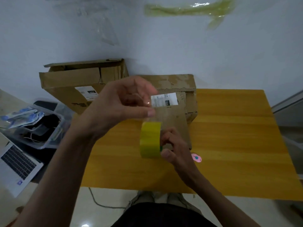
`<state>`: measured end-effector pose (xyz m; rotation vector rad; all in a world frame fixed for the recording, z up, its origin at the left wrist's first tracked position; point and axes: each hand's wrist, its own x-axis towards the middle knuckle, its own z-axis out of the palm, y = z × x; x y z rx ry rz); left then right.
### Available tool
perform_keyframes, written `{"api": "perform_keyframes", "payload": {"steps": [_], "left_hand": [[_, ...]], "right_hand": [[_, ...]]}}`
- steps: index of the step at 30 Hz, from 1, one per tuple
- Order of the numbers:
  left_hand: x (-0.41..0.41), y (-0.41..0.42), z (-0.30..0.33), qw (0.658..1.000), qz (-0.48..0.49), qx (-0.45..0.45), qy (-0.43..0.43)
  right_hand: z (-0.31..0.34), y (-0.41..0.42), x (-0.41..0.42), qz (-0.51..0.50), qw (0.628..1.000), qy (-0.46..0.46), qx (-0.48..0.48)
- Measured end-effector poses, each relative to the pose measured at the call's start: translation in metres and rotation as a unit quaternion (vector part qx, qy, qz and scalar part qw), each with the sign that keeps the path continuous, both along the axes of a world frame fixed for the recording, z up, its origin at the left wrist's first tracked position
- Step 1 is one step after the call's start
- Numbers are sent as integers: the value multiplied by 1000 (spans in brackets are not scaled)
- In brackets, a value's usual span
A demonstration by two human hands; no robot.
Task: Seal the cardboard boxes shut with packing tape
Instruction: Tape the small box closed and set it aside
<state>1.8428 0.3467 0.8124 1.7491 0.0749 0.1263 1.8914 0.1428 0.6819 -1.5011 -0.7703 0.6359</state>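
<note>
Tape roll [150,139] gripped by right hand [172,149]; left hand [124,102] pinches pulled strip; grey bin [54,128] holds blue packets.

Yellow wooden table [229,145], grain running left to right, set against a pale wall. At the far edge, near the middle: a cardboard box [183,89] with a white label [164,99] on top and one flap hanging forward over the tabletop. At the far left corner: a second, larger cardboard box [73,82], flaps partly open, tilted, white label on its front; cannot tell whether resting on the table or behind it. Nearer the front edge: a small pink object [196,157], flat on the wood, well apart from both boxes.
</note>
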Motion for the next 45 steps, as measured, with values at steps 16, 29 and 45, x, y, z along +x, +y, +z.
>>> {"api": "perform_keyframes", "payload": {"steps": [16,29,45], "left_hand": [[64,24,-80,982,125,83,117],[55,18,-143,967,152,19,203],[48,-3,-187,959,204,89,176]], "right_hand": [[2,-6,-10,-24,991,112,-72],[4,-12,-24,-71,970,198,-122],[4,-8,-28,-122,943,266,-156]]}}
